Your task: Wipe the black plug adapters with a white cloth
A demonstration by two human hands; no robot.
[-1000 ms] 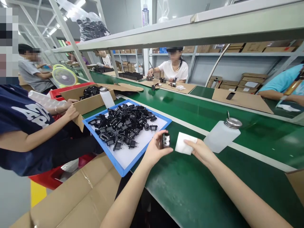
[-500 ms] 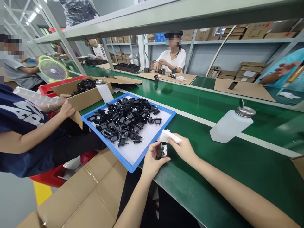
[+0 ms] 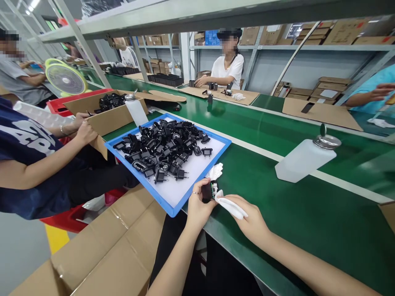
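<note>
My left hand (image 3: 199,205) is closed around a small black plug adapter housing (image 3: 207,192), whose open side shows white parts and a strip of green. In my right hand (image 3: 249,218) a folded white cloth (image 3: 233,207) is pinched, and its tip touches or nearly touches the housing's open side. A crumpled white wipe (image 3: 215,170) lies on the green table just beyond my left fingers. To the left, many black plug adapters (image 3: 166,150) are heaped in a blue-rimmed tray (image 3: 173,209).
A white pump bottle (image 3: 304,160) stands to the right, another (image 3: 135,109) behind the tray. At left, a person's hands touch a cardboard box (image 3: 108,123) of black parts. Another person (image 3: 228,68) sits across the green belt. A shelf beam (image 3: 185,20) crosses overhead.
My right hand has moved down and slightly right, bringing the white cloth to the housing's open side. The crumpled wipe behind is now visible. My left hand has turned the housing slightly.
</note>
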